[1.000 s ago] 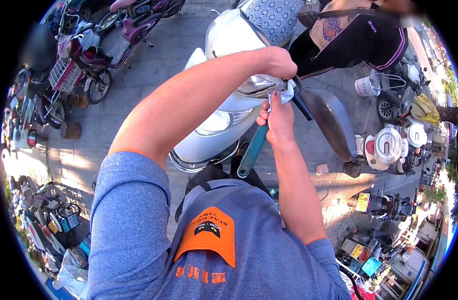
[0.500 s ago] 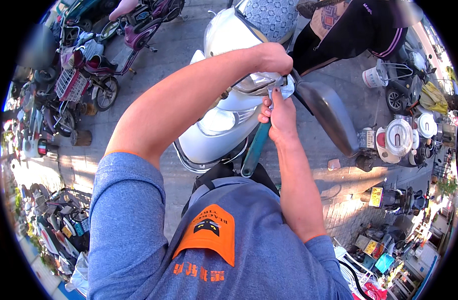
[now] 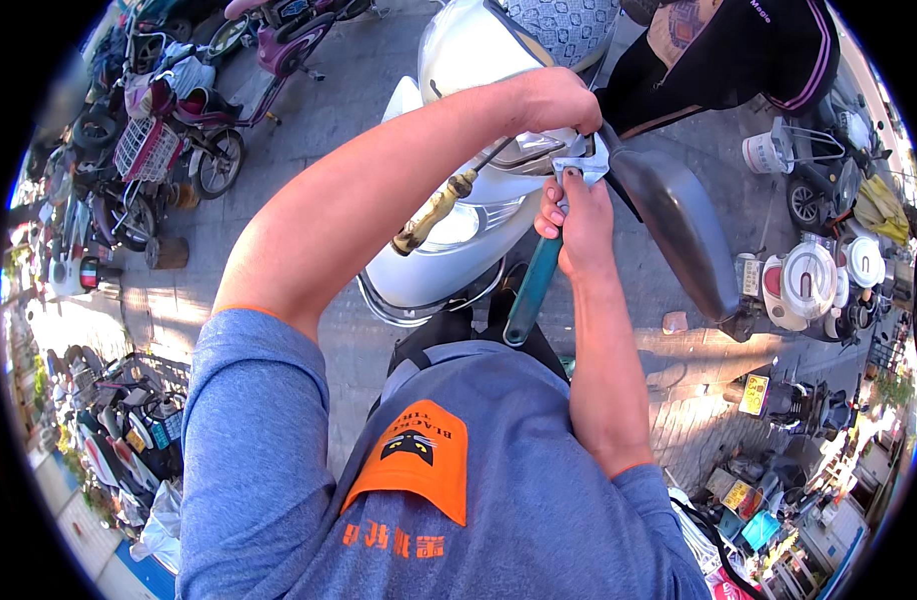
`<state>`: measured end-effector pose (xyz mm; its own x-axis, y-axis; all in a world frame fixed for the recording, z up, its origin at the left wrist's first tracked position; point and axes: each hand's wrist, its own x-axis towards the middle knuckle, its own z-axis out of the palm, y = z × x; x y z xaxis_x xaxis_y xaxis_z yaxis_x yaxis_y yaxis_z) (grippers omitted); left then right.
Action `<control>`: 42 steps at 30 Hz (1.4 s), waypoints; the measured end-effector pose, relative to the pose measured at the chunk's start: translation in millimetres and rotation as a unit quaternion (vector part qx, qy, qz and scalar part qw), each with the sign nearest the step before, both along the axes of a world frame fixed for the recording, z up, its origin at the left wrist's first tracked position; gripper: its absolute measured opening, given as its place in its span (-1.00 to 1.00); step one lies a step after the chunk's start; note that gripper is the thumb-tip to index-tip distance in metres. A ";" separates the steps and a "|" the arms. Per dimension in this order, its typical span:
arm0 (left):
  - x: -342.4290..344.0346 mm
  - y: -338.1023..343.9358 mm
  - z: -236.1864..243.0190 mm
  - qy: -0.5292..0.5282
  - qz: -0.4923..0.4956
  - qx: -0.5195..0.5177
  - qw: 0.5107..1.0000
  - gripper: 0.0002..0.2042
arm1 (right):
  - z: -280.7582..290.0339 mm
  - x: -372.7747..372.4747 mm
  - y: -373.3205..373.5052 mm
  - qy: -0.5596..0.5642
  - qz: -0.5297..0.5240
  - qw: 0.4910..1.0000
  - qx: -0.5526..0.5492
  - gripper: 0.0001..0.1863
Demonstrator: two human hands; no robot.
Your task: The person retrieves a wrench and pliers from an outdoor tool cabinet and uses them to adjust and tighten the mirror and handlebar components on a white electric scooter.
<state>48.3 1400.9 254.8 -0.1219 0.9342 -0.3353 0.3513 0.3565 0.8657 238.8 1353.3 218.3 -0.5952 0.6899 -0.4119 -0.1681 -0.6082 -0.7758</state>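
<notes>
In front of me stands a white scooter (image 3: 419,275), its headlight toward me. My right hand (image 3: 586,222) is closed around an adjustable wrench with a green handle (image 3: 535,285), thumb up near its silver jaw (image 3: 591,162). The jaw sits by the scooter's handlebar area; what it touches is hard to see. My left hand (image 3: 564,102) is a fist just above the jaw, its fingers mostly hidden. A screwdriver with a worn yellowish handle (image 3: 434,213) slants below my left forearm, its shaft running up toward that fist. Beside the wrench extends a long smooth black part (image 3: 679,220).
A person in black trousers (image 3: 719,60) is at the scooter's far right side. Purple bikes with a basket (image 3: 149,148) stand far left. On the right are a white bucket (image 3: 767,152), a white scooter with a lid-like box (image 3: 807,280) and a small block (image 3: 675,322).
The screwdriver's handle has swung out from behind my left forearm and shows more fully. Both hands stay near the handlebar, and the wrench jaw is more exposed. The whole view has shifted slightly.
</notes>
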 end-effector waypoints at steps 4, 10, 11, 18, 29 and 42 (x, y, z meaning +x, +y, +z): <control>-1.7 1.3 11.1 0.014 -0.039 -0.046 0.998 -0.51 | 6.3 7.1 6.5 0.020 0.006 0.997 -0.080 -0.86; 3.7 1.2 11.7 0.076 -0.085 -0.024 0.993 -0.62 | 3.5 14.1 10.1 -0.002 0.022 0.994 -0.111 -0.88; 8.3 3.7 13.4 0.098 -0.087 -0.027 0.991 -0.64 | -2.9 19.8 14.6 0.015 0.027 0.994 -0.110 -0.87; 16.3 -0.5 7.5 0.171 -0.052 -0.004 0.984 -0.58 | 37.1 66.3 38.4 -0.028 0.031 0.997 -0.066 -0.52; 47.9 4.7 4.9 0.273 -0.032 0.035 0.961 -0.72 | -0.4 94.9 62.4 -0.068 0.167 0.982 -0.063 -0.53; 34.0 0.9 -7.5 0.105 0.018 0.017 0.994 -0.74 | 9.0 68.5 71.7 -0.206 0.213 0.941 0.164 -0.49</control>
<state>82.4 1401.8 247.3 -0.2197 0.9381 -0.2676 0.5131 0.3444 0.7862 307.2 1425.0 227.2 -0.6829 0.5554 -0.4745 0.3928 -0.2685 -0.8796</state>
